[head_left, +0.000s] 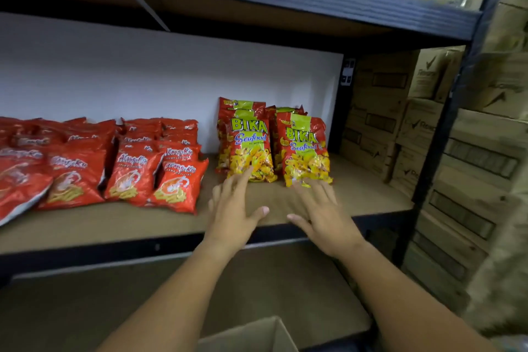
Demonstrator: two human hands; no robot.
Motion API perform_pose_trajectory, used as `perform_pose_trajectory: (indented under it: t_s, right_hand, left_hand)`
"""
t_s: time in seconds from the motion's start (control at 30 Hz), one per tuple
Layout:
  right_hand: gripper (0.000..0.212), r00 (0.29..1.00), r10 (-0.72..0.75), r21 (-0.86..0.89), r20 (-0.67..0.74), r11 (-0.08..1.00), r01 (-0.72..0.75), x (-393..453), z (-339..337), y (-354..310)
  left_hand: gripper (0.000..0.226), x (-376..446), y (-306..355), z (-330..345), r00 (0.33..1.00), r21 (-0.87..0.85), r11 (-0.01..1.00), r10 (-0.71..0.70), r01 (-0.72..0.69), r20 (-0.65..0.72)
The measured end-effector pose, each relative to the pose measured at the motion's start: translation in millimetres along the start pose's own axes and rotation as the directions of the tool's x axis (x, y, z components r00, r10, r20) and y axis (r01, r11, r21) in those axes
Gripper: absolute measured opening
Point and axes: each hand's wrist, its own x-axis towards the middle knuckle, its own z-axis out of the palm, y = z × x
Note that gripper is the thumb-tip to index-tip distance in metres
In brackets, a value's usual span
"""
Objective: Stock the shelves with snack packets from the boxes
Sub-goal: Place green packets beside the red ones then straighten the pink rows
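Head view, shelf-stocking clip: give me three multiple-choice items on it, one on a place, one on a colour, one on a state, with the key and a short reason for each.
1. Where do the Bika Seafood packets stand relative to the plain red packets?
A. To their right on the same shelf
B. On the shelf above
C. In the box below

2. What colour is the panel behind the "BIKA" lettering?
A. Blue
B. Yellow-green
C. White

3. How are the two hands?
A. Both gripping a packet
B. Both fingers straight, holding nothing
C. One inside the box

Key: 1 A, both groups sit on the brown shelf board. 2 B, the lettering sits on a yellow-green panel. 3 B, the left hand and right hand reach with spread fingers at the packets' bases.
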Motion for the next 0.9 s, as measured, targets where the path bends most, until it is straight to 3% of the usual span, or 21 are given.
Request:
perform_pose_trajectory:
  t_s: [0.1,0.17,0.3,0.4,0.47,0.57,0.7,0.9]
  right_hand:
    - [0.061,0.998,-0.017,0.008,-0.063,1.000,0.018,-46,6,-31]
    - [0.057,0.998,-0.032,0.010,-0.047,0.999,0.033,-74,16,-47]
    - [0.051,0.997,-0.074,0.087,0.029,0.994,0.071,-127,56,-74]
    - [0.050,0.983,-0.046,0.146,0.176,0.989,0.020,-166,104,-93]
    - [0.053,0.940,-0.029,0.148,0.341,0.989,-0.023,-189,136,-106]
    - [0.059,0.836,-0.006,0.135,0.549,0.988,-0.081,-219,188,-116]
    - [0.072,0.711,0.076,0.038,0.699,0.989,-0.143,-244,253,-117]
    - [0.105,0.542,0.217,-0.122,0.812,0.971,-0.206,-272,326,-117]
  left_hand:
    - [0.058,-50,10,-11,0.994,-0.157,0.986,0.037,-0.053,-0.102]
    - [0.046,-85,10,-11,0.996,-0.216,0.976,-0.010,-0.011,-0.093]
    - [0.043,-158,-25,17,0.992,-0.202,0.973,-0.120,0.111,-0.031]
    - [0.050,-226,-73,51,0.953,-0.097,0.950,-0.287,0.296,0.092]
    - [0.055,-270,-100,67,0.872,0.075,0.898,-0.439,0.433,0.217]
    - [0.062,-329,-134,86,0.677,0.349,0.754,-0.655,0.557,0.335]
    - [0.074,-381,-176,110,0.478,0.455,0.606,-0.795,0.652,0.374]
    - [0.105,-406,-218,143,0.323,0.570,0.564,-0.820,0.597,0.473]
